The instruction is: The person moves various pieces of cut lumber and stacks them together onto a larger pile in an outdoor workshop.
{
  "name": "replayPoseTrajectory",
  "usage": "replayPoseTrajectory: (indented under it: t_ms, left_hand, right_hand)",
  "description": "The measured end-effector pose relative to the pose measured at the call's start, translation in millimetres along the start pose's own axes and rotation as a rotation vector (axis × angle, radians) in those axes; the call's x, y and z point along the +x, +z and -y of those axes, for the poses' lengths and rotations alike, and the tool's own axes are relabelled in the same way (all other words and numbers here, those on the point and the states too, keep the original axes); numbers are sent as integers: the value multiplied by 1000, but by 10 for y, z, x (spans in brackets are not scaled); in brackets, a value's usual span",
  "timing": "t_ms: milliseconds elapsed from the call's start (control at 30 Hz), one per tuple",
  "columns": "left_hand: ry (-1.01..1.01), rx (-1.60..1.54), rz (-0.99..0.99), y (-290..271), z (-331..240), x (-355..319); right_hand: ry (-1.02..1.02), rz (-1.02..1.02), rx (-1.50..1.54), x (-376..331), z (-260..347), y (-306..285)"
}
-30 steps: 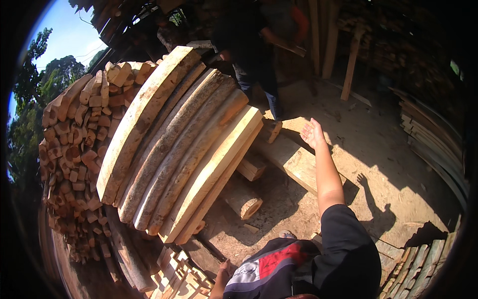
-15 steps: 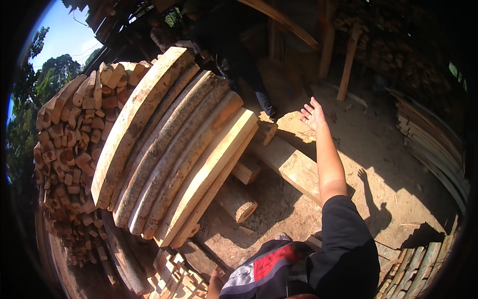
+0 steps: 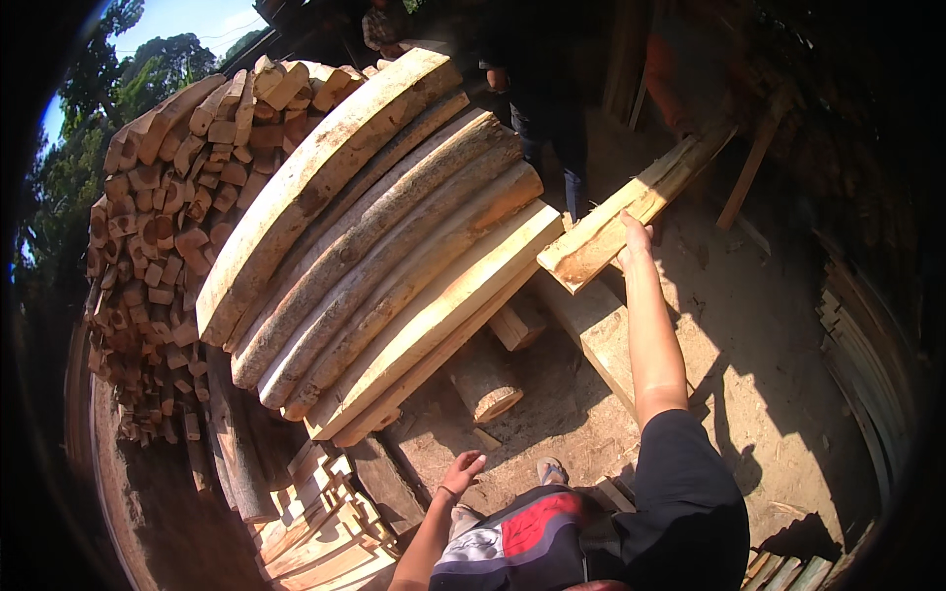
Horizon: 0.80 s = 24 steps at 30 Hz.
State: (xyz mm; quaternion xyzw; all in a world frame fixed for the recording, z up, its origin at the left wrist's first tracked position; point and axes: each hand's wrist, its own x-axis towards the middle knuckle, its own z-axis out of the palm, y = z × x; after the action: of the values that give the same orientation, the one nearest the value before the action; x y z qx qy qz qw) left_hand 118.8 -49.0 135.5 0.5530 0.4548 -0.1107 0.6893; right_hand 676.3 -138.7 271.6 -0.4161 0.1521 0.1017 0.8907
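Here, from the biggest thing down:
Stacked offcuts: a tall wall of short sawn wood ends (image 3: 168,217) fills the left side, rising toward the sky.
Leaning slabs: a row of long bark-edged slabs (image 3: 374,236) rests tilted against that wall, lower ends on the dirt.
Ground: sunlit sandy dirt (image 3: 788,394) lies open on the right, the widest free room; the far side is in deep shadow.
Plank: a pale rough plank (image 3: 631,212) hangs slanted in the air, near end just beside the top of the outermost slab, far end up toward the shadowed shed.
Beam: a squared timber (image 3: 601,330) lies flat on the dirt under the plank.
Short log: a round log piece (image 3: 485,379) lies between the slab feet and the beam.
Right hand: the right hand (image 3: 636,239) is stretched far forward, touching the plank's lower edge; whether the fingers are wrapped round it I cannot tell.
Left hand: the left hand (image 3: 461,473) hangs low near the body, fingers loosely parted, holding nothing, above the dirt near split boards (image 3: 315,522).
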Motion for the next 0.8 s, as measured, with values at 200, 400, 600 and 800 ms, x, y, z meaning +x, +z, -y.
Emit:
replayPoseTrajectory:
  t_ms: [200,400,600,800]
  left_hand:
    - [990,-743,-14,1070,-1973,-228]
    - [1000,-860,-635,65,-2125,-1140]
    - [1015,-620,-684,-863,-1704,-2679]
    - [1165,-1114,-555,-273,-403,-2198]
  right_hand:
    - [84,284,131,-1730,-833,-167]
    - [285,445,547,-2639,-683,149]
    - [148,250,-141,-1124,-895,-642]
    - [436,131,16,-2744,-2191,-981]
